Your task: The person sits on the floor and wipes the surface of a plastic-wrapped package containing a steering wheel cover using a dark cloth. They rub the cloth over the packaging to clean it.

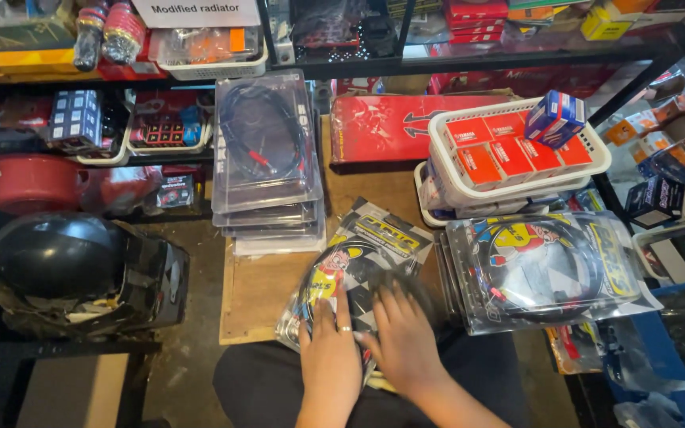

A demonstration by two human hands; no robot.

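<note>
Both my hands rest flat on a pile of plastic-wrapped cable packs (374,246) with black, yellow and chequered print, lying on a wooden board (259,289) in front of my lap. My left hand (330,357), with a ring on one finger, presses on the near left part of the top pack. My right hand (403,342) lies beside it on the same pack, fingers spread. Neither hand grips anything.
A stack of clear blister packs (267,158) with coiled cables stands behind left. More cable packs (545,269) lie to the right. White baskets (445,170) hold red boxes, with a blue box (555,117) on top. A black helmet (57,257) sits left, shelves of parts behind.
</note>
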